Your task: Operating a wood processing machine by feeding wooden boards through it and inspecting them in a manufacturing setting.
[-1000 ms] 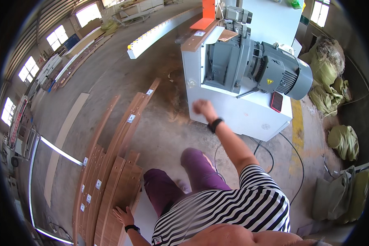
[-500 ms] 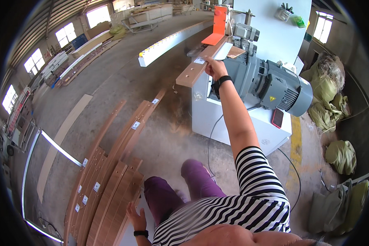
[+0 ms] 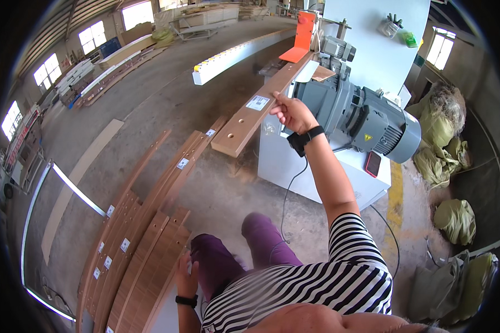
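A long brown wooden board [image 3: 250,116] with drilled holes and a white label sticks out toward me from a machine, past an orange guard [image 3: 302,39]. My right hand [image 3: 295,115] grips the board's right edge, finger and thumb at the label and the other fingers curled beside it. Low on the left, my left hand [image 3: 188,276] is open, fingers apart, next to a stack of brown boards [image 3: 150,244]. It holds nothing that I can see. Several boards in that stack carry holes and white labels.
A grey motor [image 3: 380,119] stands on the machine's white base, with a red-edged phone [image 3: 373,164] near its corner. Beyond lies a white roller rail [image 3: 228,60]. Green sacks [image 3: 455,221] lie on the right; a black cable [image 3: 397,244] crosses the floor.
The board has come farther out of the machine toward me, its near end now lower and more to the left. My right hand has moved down with it; my left hand has shifted slightly.
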`<state>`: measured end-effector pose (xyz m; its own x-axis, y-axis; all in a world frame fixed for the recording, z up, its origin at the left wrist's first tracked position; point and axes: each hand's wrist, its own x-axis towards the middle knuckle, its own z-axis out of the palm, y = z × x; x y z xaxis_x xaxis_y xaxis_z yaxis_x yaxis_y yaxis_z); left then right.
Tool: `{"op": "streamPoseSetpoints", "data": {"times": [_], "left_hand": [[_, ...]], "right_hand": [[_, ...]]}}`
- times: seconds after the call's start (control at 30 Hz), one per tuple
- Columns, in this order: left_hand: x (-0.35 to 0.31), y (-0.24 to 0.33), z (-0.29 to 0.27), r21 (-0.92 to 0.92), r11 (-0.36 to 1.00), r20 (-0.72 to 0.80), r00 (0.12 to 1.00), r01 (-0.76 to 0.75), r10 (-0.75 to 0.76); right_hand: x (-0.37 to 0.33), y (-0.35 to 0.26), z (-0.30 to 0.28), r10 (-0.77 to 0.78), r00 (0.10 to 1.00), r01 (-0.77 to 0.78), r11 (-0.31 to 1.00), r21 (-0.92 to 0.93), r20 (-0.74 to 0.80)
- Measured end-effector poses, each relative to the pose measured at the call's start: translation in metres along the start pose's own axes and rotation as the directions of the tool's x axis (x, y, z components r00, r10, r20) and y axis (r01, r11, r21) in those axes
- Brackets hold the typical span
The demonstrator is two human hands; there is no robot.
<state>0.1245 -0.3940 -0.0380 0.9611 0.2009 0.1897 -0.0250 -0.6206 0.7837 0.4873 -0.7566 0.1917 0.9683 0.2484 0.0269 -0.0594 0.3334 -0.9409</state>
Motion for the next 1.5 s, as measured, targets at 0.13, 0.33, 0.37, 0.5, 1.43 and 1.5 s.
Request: {"op": "streamPoseSetpoints", "data": {"times": [0.13, 0.33, 0.37, 0.5, 1.43, 1.5], "left_hand": [[0.036, 0.057, -0.001, -0.314, 0.949, 0.094, 0.993, -0.032, 0.065], [0.071, 0.127, -0.002, -0.626, 0.775, 0.157, 0.96, -0.086, 0.233], [0.074, 0.133, 0.002, -0.625, 0.776, 0.154, 0.962, -0.083, 0.227], [0.086, 0.15, 0.008, -0.84, 0.448, -0.132, 0.915, -0.308, 0.381], [-0.112, -0.082, -0.094, -0.888, 0.265, -0.415, 0.408, -0.375, -0.813], [-0.139, -0.113, -0.1, -0.901, 0.348, -0.399, 0.181, -0.259, -0.899]], "right_hand": [[-0.023, 0.009, 0.021, 0.069, 0.997, -0.073, 0.992, 0.103, 0.041], [-0.06, 0.029, 0.057, 0.14, 0.981, -0.145, 0.989, 0.029, 0.135], [-0.069, 0.034, 0.07, 0.14, 0.978, -0.139, 0.99, -0.014, 0.153], [-0.121, 0.072, 0.141, 0.302, 0.884, -0.28, 0.953, -0.114, 0.356], [-0.076, 0.226, 0.1, 0.314, 0.947, -0.319, 0.909, 0.268, 0.063], [-0.075, 0.268, 0.092, 0.395, 0.917, -0.395, 0.891, 0.222, 0.047]]}}
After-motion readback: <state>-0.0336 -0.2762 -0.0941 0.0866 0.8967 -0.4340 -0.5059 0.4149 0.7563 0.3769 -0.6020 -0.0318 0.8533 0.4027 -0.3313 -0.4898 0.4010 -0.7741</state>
